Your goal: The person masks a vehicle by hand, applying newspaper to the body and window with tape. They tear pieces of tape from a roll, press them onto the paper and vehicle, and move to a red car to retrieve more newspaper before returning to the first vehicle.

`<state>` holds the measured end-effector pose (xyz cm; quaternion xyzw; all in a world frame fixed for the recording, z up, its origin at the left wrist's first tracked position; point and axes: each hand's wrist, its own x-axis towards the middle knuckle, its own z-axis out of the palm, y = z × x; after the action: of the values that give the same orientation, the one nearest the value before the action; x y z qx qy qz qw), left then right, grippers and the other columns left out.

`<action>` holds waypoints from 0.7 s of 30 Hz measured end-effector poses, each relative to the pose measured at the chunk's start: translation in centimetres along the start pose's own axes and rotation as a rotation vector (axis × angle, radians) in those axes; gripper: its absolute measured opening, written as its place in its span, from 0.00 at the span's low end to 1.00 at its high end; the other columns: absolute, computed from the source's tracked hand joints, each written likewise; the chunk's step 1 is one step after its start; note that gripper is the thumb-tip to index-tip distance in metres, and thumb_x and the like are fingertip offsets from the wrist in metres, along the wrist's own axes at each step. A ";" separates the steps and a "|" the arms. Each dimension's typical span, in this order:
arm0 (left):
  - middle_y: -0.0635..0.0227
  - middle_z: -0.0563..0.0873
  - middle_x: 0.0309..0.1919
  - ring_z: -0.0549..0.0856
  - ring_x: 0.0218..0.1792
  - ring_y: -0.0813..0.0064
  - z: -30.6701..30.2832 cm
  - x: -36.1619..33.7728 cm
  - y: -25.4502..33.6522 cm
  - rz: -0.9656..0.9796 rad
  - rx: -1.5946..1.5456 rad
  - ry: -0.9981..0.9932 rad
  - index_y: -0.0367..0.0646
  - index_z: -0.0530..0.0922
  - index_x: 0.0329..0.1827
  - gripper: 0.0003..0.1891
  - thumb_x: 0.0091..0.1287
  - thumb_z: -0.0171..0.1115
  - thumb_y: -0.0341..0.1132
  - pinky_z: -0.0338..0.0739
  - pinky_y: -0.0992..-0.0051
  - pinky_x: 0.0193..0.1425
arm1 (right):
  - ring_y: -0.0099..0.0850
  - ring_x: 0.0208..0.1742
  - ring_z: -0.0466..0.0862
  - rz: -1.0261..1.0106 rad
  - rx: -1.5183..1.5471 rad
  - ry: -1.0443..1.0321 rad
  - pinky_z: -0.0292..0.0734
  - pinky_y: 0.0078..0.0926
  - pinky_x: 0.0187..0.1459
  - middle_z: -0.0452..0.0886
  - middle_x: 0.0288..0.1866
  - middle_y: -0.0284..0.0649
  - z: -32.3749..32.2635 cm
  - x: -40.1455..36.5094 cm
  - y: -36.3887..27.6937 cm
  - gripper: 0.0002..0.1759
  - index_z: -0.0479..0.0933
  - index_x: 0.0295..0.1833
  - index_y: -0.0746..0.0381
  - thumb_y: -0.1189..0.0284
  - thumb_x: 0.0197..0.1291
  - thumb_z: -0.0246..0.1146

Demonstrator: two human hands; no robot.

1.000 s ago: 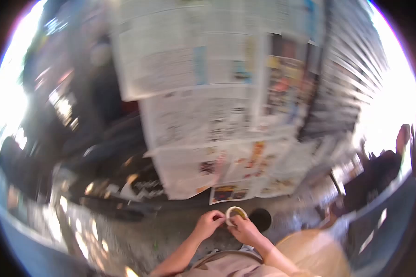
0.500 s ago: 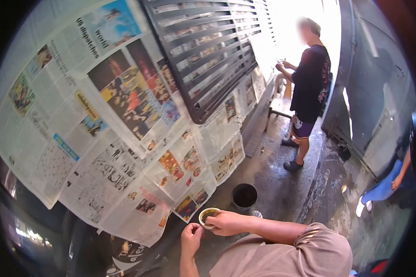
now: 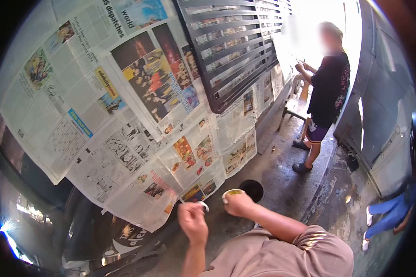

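Observation:
My right hand [image 3: 239, 203] is closed around a roll of tape [image 3: 232, 192], pale on the outside and yellowish inside. To its left, my left hand [image 3: 192, 222] is raised with its fingers curled together, and a small white strip [image 3: 204, 206] shows at its fingertips. The two hands are apart, just below the lower edge of the newspaper sheets [image 3: 166, 152]. A black bucket [image 3: 251, 190] stands on the floor behind the roll, partly hidden by it and my right hand.
A black slatted metal panel [image 3: 235, 41] lies over the newspaper. Beyond, a person in a black shirt [image 3: 328, 87] stands by a chair [image 3: 295, 108]. Another person's legs in blue jeans [image 3: 390, 212] show at the right, near a grey metal door [image 3: 386, 106]. A dark vehicle surface [image 3: 120, 240] lies below the newspaper.
My hands have moved apart and up, the right one with the roll. The white strip now shows at my left fingertips. The view has shifted, and the bucket is partly covered.

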<state>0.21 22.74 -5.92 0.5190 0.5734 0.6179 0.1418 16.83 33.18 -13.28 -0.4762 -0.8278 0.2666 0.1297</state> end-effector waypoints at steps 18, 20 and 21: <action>0.53 0.78 0.66 0.72 0.71 0.44 0.9 29.5 8.3 0.828 0.860 0.936 0.49 0.84 0.42 0.14 0.64 0.81 0.43 0.68 0.43 0.70 | 0.58 0.49 0.88 -0.187 0.144 -0.076 0.82 0.56 0.54 0.87 0.46 0.57 -1.2 -4.4 3.5 0.15 0.77 0.50 0.65 0.66 0.64 0.61; 0.51 0.81 0.63 0.76 0.68 0.43 0.4 30.3 8.0 0.950 0.896 0.999 0.51 0.83 0.42 0.13 0.62 0.81 0.42 0.69 0.41 0.68 | 0.58 0.48 0.88 -0.193 0.116 -0.074 0.83 0.55 0.52 0.87 0.46 0.56 -1.2 -4.2 5.2 0.15 0.78 0.50 0.65 0.66 0.64 0.62; 0.50 0.83 0.62 0.77 0.67 0.41 0.4 30.5 7.9 0.975 0.929 0.997 0.51 0.84 0.41 0.12 0.63 0.81 0.41 0.69 0.40 0.67 | 0.57 0.47 0.88 -0.182 0.083 -0.091 0.83 0.55 0.51 0.87 0.45 0.56 -1.0 -3.8 6.1 0.15 0.78 0.50 0.65 0.66 0.63 0.62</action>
<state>-8.99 44.06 15.40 0.3805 0.4765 0.4681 -0.6396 23.66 32.72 -15.78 -0.3809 -0.8609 0.3090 0.1354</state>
